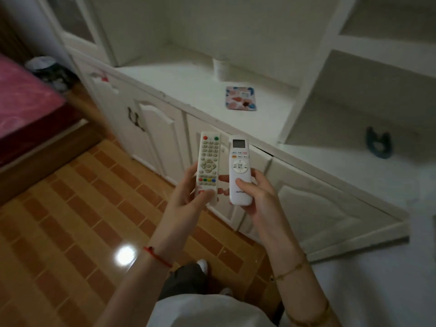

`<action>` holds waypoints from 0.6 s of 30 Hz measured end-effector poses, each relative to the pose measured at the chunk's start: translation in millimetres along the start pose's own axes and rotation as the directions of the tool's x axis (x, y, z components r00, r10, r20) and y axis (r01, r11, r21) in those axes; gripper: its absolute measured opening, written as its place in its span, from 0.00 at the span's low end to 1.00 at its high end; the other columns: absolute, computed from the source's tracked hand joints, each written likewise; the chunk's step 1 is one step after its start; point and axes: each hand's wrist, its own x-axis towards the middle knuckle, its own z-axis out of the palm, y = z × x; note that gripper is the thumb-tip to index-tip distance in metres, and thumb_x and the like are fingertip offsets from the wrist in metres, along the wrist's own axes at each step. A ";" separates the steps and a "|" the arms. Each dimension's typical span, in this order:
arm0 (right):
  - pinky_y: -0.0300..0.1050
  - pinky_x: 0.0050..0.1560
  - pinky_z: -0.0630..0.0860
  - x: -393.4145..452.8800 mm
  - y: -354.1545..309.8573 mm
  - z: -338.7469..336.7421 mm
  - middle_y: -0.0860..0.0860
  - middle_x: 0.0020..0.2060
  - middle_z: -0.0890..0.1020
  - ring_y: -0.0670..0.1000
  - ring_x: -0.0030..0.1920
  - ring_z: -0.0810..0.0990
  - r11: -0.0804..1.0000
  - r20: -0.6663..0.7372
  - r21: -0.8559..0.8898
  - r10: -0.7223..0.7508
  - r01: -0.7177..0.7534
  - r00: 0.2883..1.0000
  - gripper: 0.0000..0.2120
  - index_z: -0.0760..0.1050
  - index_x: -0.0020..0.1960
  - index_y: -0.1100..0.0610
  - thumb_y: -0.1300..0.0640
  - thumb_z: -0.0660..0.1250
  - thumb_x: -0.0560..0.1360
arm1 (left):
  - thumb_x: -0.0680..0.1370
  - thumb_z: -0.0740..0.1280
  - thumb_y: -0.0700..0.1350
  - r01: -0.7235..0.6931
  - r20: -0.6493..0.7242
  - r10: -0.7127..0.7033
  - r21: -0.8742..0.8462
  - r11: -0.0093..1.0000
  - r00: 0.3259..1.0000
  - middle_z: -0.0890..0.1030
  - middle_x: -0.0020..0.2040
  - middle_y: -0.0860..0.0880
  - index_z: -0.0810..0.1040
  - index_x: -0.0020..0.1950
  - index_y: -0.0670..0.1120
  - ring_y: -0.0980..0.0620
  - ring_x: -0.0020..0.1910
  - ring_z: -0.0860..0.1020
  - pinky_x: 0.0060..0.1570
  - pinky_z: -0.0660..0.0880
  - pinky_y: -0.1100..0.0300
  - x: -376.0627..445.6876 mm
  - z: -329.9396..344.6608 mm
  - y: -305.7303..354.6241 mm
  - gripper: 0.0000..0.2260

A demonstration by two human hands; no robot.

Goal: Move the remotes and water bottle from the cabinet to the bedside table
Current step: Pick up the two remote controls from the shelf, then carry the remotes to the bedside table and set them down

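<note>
Left fingers [188, 185] are wrapped round the lower end of the TV remote [208, 168], thumb pressed across its bottom buttons, and the left hand [186, 197] has it clamped and pointing up and away. Right beside it, the right fingers [259, 182] close on the white air-conditioner remote [240, 171], thumb laid flat over its lower face, the right hand [257, 199] cupping it from below. The two remotes stand side by side, close but not touching, held out in front of the body above the tiled floor [70, 220], just clear of the front edge of the cabinet [165, 128]. So both remotes are off the cabinet's bench [188, 83] and in hand; that part of the pick-up looks done. Out on the bench there remain a patterned square mat [240, 98] and, further back, a pale cylinder [220, 68], too blurred to say what it is. No water bottle can be made out for certain anywhere in view. A bed with a pink cover [26, 102] sits off to the left; the bedside table itself is not in view. What is left, by the look of it: carry both remotes over, set them down, then find and fetch the bottle.
</note>
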 end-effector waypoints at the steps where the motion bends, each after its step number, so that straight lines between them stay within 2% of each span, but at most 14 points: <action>1: 0.54 0.58 0.79 2.4 2.4 10.8 0.53 0.57 0.83 0.57 0.58 0.82 1.000 0.035 -0.011 0.008 -0.008 0.999 0.22 0.73 0.66 0.50 0.55 0.69 0.72 | 0.79 0.62 0.35 0.004 -0.037 -0.004 -0.011 1.000 0.999 0.82 0.55 0.60 0.71 0.65 0.60 0.58 0.54 0.82 0.53 0.79 0.59 -4.4 -9.6 -0.6 0.22; 3: 0.53 0.58 0.80 7.3 6.5 32.4 0.53 0.56 0.83 0.56 0.57 0.82 0.999 0.112 -0.028 0.035 -0.032 0.993 0.18 0.74 0.65 0.51 0.60 0.67 0.76 | 0.78 0.63 0.35 0.012 -0.119 -0.017 -0.039 0.999 0.993 0.82 0.54 0.61 0.71 0.64 0.60 0.58 0.54 0.82 0.50 0.79 0.63 -11.9 -28.4 -2.8 0.22; 5: 0.55 0.60 0.79 12.5 11.4 55.3 0.54 0.56 0.83 0.57 0.58 0.82 0.997 0.189 -0.057 0.064 -0.054 0.980 0.17 0.74 0.65 0.52 0.61 0.67 0.77 | 0.78 0.63 0.35 0.016 -0.206 -0.030 -0.072 0.997 0.978 0.82 0.56 0.59 0.71 0.66 0.59 0.57 0.56 0.81 0.52 0.79 0.63 -19.2 -48.1 -4.9 0.23; 8: 0.56 0.62 0.78 19.8 20.4 94.6 0.54 0.57 0.83 0.56 0.58 0.82 0.991 0.296 -0.123 0.094 -0.059 0.951 0.18 0.73 0.66 0.51 0.60 0.67 0.76 | 0.78 0.64 0.37 0.015 -0.319 -0.044 -0.095 0.995 0.947 0.80 0.61 0.54 0.69 0.70 0.58 0.53 0.60 0.79 0.58 0.78 0.56 -30.8 -80.2 -8.3 0.24; 12: 0.49 0.54 0.79 30.1 33.4 151.9 0.53 0.57 0.83 0.55 0.57 0.82 0.981 0.418 -0.179 0.139 -0.069 0.898 0.18 0.73 0.66 0.52 0.61 0.66 0.77 | 0.78 0.64 0.37 -0.008 -0.458 -0.045 -0.113 0.994 0.888 0.79 0.64 0.49 0.67 0.72 0.55 0.47 0.63 0.78 0.64 0.74 0.46 -42.5 -127.7 -11.2 0.25; 15: 0.44 0.49 0.79 37.7 43.3 199.8 0.51 0.56 0.84 0.52 0.55 0.83 0.973 0.515 -0.223 0.169 -0.059 0.840 0.19 0.72 0.68 0.52 0.60 0.66 0.77 | 0.78 0.64 0.36 -0.022 -0.555 -0.067 -0.152 0.988 0.829 0.79 0.63 0.48 0.66 0.73 0.53 0.48 0.62 0.79 0.64 0.74 0.45 -46.2 -165.5 -10.6 0.26; 18: 0.49 0.53 0.80 44.4 55.2 256.0 0.52 0.55 0.85 0.53 0.54 0.84 0.963 0.586 -0.266 0.202 -0.050 0.785 0.19 0.72 0.67 0.51 0.59 0.67 0.77 | 0.78 0.64 0.37 -0.036 -0.638 -0.077 -0.163 0.986 0.766 0.78 0.65 0.50 0.65 0.74 0.55 0.48 0.63 0.78 0.63 0.75 0.45 -51.3 -210.0 -7.6 0.26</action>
